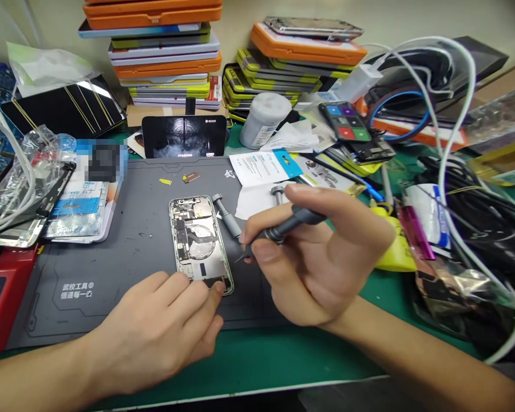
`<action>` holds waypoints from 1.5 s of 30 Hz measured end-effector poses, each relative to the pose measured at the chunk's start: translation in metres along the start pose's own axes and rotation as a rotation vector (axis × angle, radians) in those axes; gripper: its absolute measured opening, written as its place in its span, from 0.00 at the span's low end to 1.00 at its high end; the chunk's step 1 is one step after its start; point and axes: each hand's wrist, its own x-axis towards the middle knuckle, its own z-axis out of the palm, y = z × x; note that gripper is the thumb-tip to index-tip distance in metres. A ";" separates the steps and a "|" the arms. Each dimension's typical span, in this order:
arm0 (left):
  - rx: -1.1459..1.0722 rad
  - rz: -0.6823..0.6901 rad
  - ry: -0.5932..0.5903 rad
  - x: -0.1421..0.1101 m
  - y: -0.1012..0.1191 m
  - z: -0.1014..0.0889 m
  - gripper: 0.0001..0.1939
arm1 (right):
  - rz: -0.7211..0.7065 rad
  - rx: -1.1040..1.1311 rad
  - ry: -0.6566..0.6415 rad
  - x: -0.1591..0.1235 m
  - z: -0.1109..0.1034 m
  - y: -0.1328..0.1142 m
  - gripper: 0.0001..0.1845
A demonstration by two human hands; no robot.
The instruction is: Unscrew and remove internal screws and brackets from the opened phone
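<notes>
Head view: the opened phone (pixel 202 241) lies on the gray mat (pixel 124 212). The left hand (pixel 161 323) rests at its lower end, fingers curled, the index fingertip touching it; whether they grip anything, I cannot tell. The right hand's (pixel 326 257) fingers grip a dark screwdriver (pixel 285 225), its tip near the phone's right edge. A gray tool (pixel 226 216) lies just beside the phone.

The opened phone (pixel 202 243) gleams metallic; the screwdriver (pixel 286 225) and mat (pixel 129 200) look matt.
</notes>
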 end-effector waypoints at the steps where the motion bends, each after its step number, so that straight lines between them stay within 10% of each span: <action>1: -0.001 0.000 0.007 0.000 0.000 0.000 0.13 | -0.013 0.005 -0.016 -0.001 0.000 0.001 0.30; 13: -0.038 0.004 -0.048 -0.002 -0.004 -0.001 0.18 | -0.119 0.123 -0.303 -0.004 -0.003 0.004 0.38; 45: -0.078 -0.009 0.020 -0.002 -0.003 0.001 0.17 | -0.273 -0.107 -0.402 0.004 -0.021 -0.002 0.23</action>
